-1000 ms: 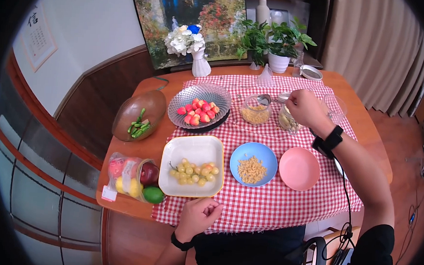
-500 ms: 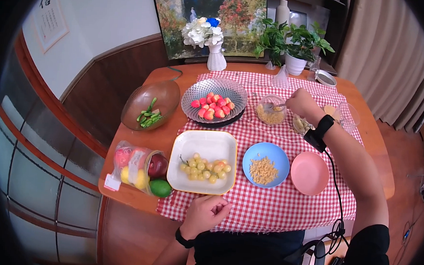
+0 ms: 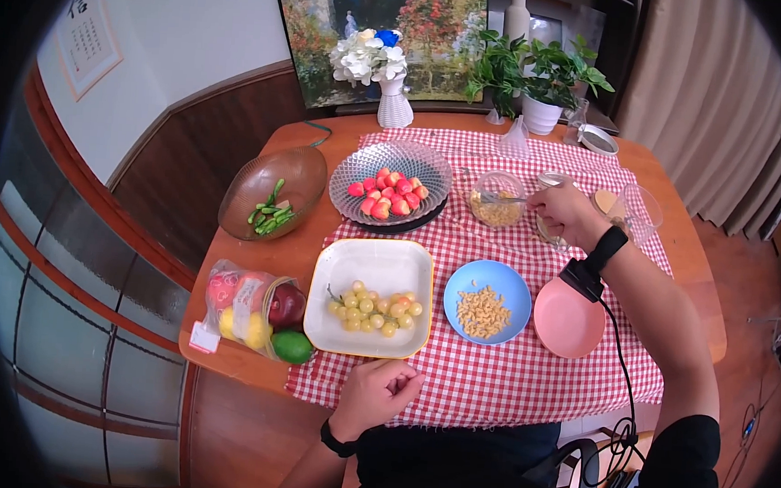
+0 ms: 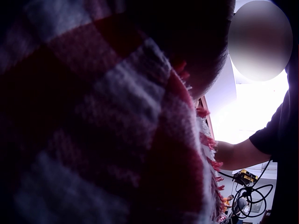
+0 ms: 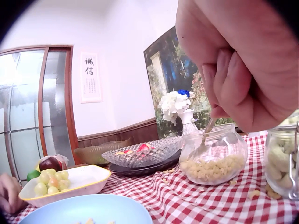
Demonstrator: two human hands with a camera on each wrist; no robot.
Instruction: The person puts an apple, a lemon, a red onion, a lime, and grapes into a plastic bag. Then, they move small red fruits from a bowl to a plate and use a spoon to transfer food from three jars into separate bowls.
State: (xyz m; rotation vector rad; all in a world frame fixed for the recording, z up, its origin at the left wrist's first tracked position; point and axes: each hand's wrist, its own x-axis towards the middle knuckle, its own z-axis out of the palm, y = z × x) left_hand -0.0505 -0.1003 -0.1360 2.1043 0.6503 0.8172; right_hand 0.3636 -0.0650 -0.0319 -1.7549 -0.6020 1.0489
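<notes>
My right hand (image 3: 567, 212) grips a metal spoon (image 3: 503, 199) whose bowl is inside the glass jar of pasta (image 3: 497, 214). In the right wrist view the curled fingers of the right hand (image 5: 238, 70) hold the handle, and the spoon (image 5: 203, 146) slants down just over the pasta (image 5: 212, 169). My left hand (image 3: 376, 392) rests at the cloth's front edge below the white dish (image 3: 372, 254), its fingers loosely curled and holding nothing. The blue plate (image 3: 517, 292) holds pasta pieces (image 3: 483, 312). Checked cloth fills most of the left wrist view.
A pink plate (image 3: 569, 318) sits right of the blue one. Behind the grapes (image 3: 373, 307) stands a glass bowl of red fruit (image 3: 392, 193). A second jar (image 5: 281, 161) stands right of the pasta jar. Bagged fruit (image 3: 248, 307) and a brown bowl (image 3: 273, 192) are at left.
My right hand, with the spoon, first moved left from above the second jar to the pasta jar, then shifted slightly lower there. The left hand stays at the cloth's edge.
</notes>
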